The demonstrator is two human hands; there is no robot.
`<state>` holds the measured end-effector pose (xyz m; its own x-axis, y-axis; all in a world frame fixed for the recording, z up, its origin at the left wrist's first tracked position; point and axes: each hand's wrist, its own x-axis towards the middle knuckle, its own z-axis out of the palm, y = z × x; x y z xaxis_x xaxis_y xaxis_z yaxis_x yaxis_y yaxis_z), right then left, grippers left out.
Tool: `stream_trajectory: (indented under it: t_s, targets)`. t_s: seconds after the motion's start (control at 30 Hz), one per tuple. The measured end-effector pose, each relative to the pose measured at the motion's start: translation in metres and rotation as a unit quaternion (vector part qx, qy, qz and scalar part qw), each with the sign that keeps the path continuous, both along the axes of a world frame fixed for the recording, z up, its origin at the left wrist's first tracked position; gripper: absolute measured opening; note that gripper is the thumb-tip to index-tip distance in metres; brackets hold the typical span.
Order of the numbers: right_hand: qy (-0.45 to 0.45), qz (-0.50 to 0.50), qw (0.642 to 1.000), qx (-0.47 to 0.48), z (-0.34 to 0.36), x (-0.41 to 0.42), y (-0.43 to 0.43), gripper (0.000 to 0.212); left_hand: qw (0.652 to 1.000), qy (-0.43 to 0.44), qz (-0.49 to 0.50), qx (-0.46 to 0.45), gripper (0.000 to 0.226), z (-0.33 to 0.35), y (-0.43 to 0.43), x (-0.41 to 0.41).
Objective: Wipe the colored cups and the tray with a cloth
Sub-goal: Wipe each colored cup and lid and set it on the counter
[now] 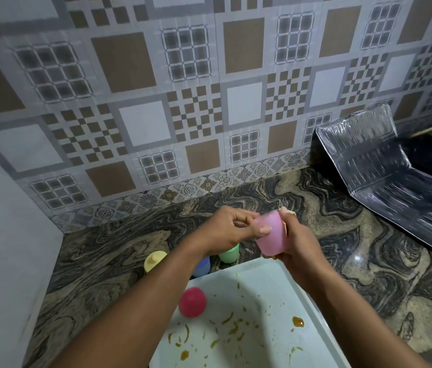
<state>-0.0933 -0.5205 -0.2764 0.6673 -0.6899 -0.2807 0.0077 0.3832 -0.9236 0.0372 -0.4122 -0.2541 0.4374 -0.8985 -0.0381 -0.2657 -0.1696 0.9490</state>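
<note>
My left hand [232, 231] holds a light pink cup [272, 236] in the air above the counter, thumb laid across its side. My right hand [298, 241] wraps round the cup's other side with a pale cloth [286, 215], of which only a scrap shows at my fingers. A white tray [270, 285] lies below, smeared with brown stains. A red cup [192, 302] stands upside down on the tray's left part. Yellow [154, 261], blue [202, 266] and green [229, 253] cups stand upside down on the counter behind the tray, partly hidden by my left arm.
The marbled stone counter [369, 251] runs to a tiled wall at the back and a plain grey wall at the left. A foil-covered splash guard [385, 176] stands at the right, beside a dark stove top.
</note>
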Motion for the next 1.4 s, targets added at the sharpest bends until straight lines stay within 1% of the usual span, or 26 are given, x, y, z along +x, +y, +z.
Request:
stream_trajectory:
  t_s: [0.03, 0.13, 0.2, 0.23, 0.3, 0.37, 0.4, 0.43, 0.5, 0.57, 0.63, 0.77, 0.87, 0.93, 0.97, 1.03, 1.13, 1.2, 1.27, 1.33, 1.4]
  targets:
    - [-0.007, -0.015, 1.0, 0.012, 0.001, 0.002, 0.0, 0.045, 1.0, -0.012, 0.02, -0.013, 0.016, -0.002, 0.0, 0.001]
    - [-0.057, -0.043, 0.987, 0.141, 0.004, 0.005, 0.005, 0.042, 0.991, -0.013, 0.086, -0.102, 0.027, -0.01, -0.005, -0.003]
    - [-0.079, -0.049, 0.98, 0.177, 0.003, 0.009, 0.009, 0.045, 0.982, -0.034, 0.128, -0.138, 0.028, -0.018, -0.007, -0.008]
    - [-0.083, -0.058, 0.978, 0.183, 0.002, 0.01, 0.01, 0.046, 0.978, -0.048, 0.142, -0.142, 0.035, -0.022, -0.008, -0.01]
    - [-0.083, -0.071, 0.976, 0.188, 0.001, 0.013, 0.012, 0.045, 0.974, -0.085, 0.158, -0.137, 0.065, -0.023, -0.007, -0.016]
    - [-0.083, -0.076, 0.977, 0.183, 0.0, 0.012, 0.014, 0.035, 0.975, -0.152, 0.131, -0.099, 0.087, -0.022, -0.005, -0.017]
    - [-0.081, -0.073, 0.979, 0.174, -0.002, 0.011, 0.014, 0.027, 0.973, -0.193, 0.103, -0.076, 0.09, -0.02, -0.004, -0.015]
    - [-0.082, -0.068, 0.981, 0.163, -0.004, 0.01, 0.015, 0.023, 0.968, -0.234, 0.076, -0.058, 0.088, -0.02, -0.003, -0.012]
    - [-0.082, -0.065, 0.984, 0.145, -0.004, 0.009, 0.017, 0.023, 0.955, -0.291, 0.031, -0.047, 0.074, -0.016, -0.003, -0.007]
    - [-0.079, -0.065, 0.986, 0.135, -0.003, 0.009, 0.018, 0.022, 0.943, -0.329, -0.006, -0.052, 0.066, -0.012, -0.003, -0.005]
    - [-0.077, -0.052, 0.986, 0.141, -0.001, 0.01, 0.017, 0.019, 0.936, -0.347, -0.03, -0.055, 0.063, -0.011, -0.003, -0.006]
    - [-0.082, -0.025, 0.986, 0.141, 0.0, 0.006, 0.012, 0.02, 0.954, -0.293, -0.029, -0.056, 0.067, -0.01, 0.0, -0.002]
    - [-0.074, -0.041, 0.994, 0.071, 0.001, 0.006, 0.011, 0.023, 0.958, -0.286, 0.016, -0.029, 0.075, -0.009, 0.001, -0.007]
    - [-0.062, -0.054, 0.996, 0.02, 0.002, 0.009, 0.012, 0.028, 0.953, -0.292, 0.073, -0.019, 0.072, -0.01, 0.0, -0.013]
    - [-0.056, -0.056, 0.997, 0.007, 0.003, 0.009, 0.012, 0.029, 0.954, -0.288, 0.085, -0.022, 0.069, -0.011, 0.0, -0.013]
    - [-0.041, -0.057, 0.998, 0.0, 0.001, 0.01, 0.011, 0.031, 0.958, -0.281, 0.048, -0.023, 0.067, -0.012, 0.002, -0.009]
    - [-0.037, -0.035, 0.999, 0.0, -0.004, 0.009, 0.008, 0.034, 0.95, -0.309, -0.03, -0.016, 0.071, -0.014, 0.006, -0.001]
    - [-0.034, -0.034, 0.999, -0.007, -0.007, 0.012, 0.007, 0.036, 0.951, -0.308, -0.02, -0.022, 0.076, -0.014, 0.005, -0.002]
    - [-0.032, -0.043, 0.998, -0.021, -0.006, 0.015, 0.007, 0.037, 0.962, -0.272, 0.036, -0.009, 0.084, -0.015, 0.004, -0.006]
    - [-0.037, -0.042, 0.998, -0.034, -0.004, 0.019, 0.008, 0.036, 0.967, -0.244, 0.076, -0.002, 0.077, -0.016, 0.002, -0.007]
    - [-0.032, -0.037, 0.998, -0.043, -0.003, 0.019, 0.008, 0.033, 0.96, -0.272, 0.056, -0.029, 0.068, -0.019, 0.002, -0.007]
